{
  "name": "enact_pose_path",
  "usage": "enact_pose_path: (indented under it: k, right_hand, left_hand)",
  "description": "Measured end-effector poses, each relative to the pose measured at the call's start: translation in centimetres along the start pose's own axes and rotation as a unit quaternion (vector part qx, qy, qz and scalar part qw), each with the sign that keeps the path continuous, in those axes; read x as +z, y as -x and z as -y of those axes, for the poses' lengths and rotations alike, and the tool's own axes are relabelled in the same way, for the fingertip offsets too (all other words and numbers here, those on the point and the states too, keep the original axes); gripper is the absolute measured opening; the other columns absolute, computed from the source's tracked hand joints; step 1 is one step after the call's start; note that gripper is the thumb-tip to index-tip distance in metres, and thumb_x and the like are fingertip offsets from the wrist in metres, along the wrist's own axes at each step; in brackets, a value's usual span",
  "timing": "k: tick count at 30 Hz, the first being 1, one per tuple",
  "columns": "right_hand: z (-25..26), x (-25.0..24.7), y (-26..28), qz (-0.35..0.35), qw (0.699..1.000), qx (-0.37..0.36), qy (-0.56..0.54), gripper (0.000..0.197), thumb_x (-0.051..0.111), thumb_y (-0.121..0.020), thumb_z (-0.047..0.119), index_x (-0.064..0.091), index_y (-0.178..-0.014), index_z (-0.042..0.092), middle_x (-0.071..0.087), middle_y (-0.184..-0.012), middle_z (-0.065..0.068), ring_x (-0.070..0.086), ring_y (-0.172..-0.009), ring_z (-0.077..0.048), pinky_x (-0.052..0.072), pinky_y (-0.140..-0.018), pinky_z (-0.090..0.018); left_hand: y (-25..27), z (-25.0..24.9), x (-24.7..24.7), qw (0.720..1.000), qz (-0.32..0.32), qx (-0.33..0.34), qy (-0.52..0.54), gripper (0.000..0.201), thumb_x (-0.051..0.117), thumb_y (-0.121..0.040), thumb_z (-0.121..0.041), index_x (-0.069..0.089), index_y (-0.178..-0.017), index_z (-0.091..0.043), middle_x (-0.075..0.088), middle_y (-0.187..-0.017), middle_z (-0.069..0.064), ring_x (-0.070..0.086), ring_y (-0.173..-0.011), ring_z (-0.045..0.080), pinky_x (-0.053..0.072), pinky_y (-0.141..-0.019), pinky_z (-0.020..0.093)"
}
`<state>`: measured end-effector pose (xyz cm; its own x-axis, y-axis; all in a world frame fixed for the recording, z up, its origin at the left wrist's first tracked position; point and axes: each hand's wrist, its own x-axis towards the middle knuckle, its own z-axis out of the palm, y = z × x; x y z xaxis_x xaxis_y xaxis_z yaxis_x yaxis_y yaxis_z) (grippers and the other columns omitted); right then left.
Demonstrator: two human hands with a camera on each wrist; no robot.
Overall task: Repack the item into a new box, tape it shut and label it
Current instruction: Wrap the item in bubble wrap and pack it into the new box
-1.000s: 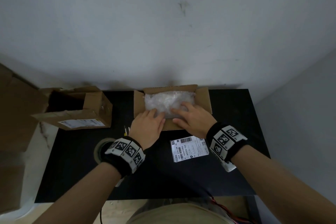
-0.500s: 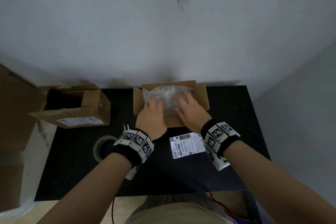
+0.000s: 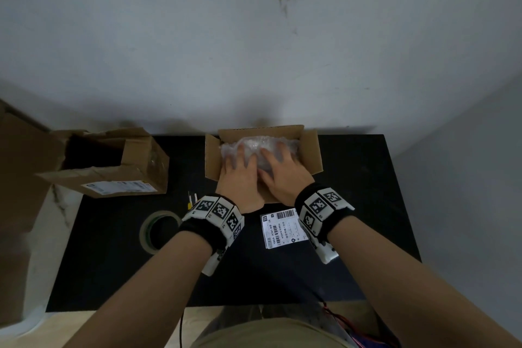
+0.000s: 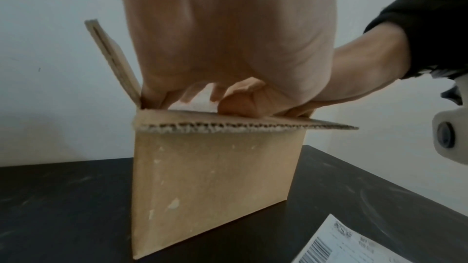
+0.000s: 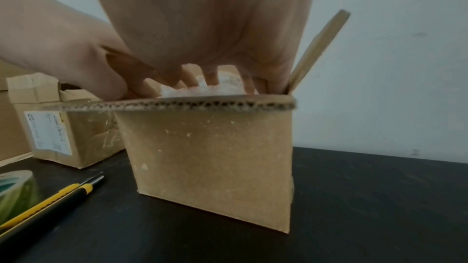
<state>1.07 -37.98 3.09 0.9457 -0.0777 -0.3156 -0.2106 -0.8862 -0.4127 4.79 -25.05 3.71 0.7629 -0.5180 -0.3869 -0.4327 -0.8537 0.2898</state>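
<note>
A small open cardboard box [image 3: 310,151] stands at the back middle of the black table [image 3: 353,206]. Inside it lies the item wrapped in clear bubble wrap [image 3: 261,142]. My left hand [image 3: 239,169] and right hand [image 3: 285,171] lie side by side on top of the wrap, fingers spread and straight, pressing it into the box. The heels of both hands rest on the near flap, which is folded outward. From the left wrist, my left hand [image 4: 228,37] reaches over the box [image 4: 215,183]. The right wrist view shows the right hand's fingers [image 5: 211,71] on the wrap [image 5: 220,87] above the box [image 5: 210,163].
An opened old box [image 3: 121,169] with a label lies at the left. A tape roll [image 3: 158,230] and a yellow cutter [image 3: 192,200] lie left of my left wrist. A white shipping label [image 3: 282,230] lies flat between my wrists. A wall stands right behind the table.
Both hands have slid forward from the box's near edge onto the bubble-wrapped item, which now sits lower inside the box.
</note>
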Motion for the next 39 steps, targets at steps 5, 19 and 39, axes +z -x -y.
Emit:
enact_pose_path:
  k: [5,19,39]
  right_hand:
    - [-0.3,-0.7,-0.8,0.039,0.999,0.009,0.013,0.056,0.028,-0.097,0.051,0.014,-0.147,0.031,0.009,-0.156,-0.013,0.033,-0.134,-0.04,0.033,-0.109,-0.048]
    - [-1.3,-2.9,-1.2,0.029,0.998,-0.05,0.009,0.04,0.041,-0.097,0.024,0.042,-0.137,0.026,0.023,-0.149,-0.014,0.048,-0.12,-0.036,0.041,-0.102,-0.041]
    - [-2.3,-3.3,-0.7,0.069,0.996,-0.058,0.024,0.052,0.043,-0.096,0.015,0.032,-0.143,0.034,0.017,-0.157,-0.006,0.03,-0.137,-0.033,0.026,-0.114,-0.04]
  left_hand:
    - [-1.1,0.4,-1.5,0.996,0.039,-0.011,0.081,0.076,0.057,-0.082,-0.013,0.017,-0.146,-0.021,-0.003,-0.157,0.007,0.018,-0.14,0.037,0.031,-0.111,0.044]
    - [-1.9,3.5,-2.8,0.993,-0.04,0.11,0.003,0.039,0.053,-0.091,-0.019,0.051,-0.129,-0.025,0.021,-0.145,0.013,0.034,-0.128,0.034,0.04,-0.102,0.044]
    - [-0.9,5.6,-3.3,0.989,0.001,0.098,-0.112,0.07,0.052,-0.088,-0.019,0.018,-0.141,-0.05,0.022,-0.154,-0.01,0.02,-0.139,0.016,0.008,-0.109,0.04]
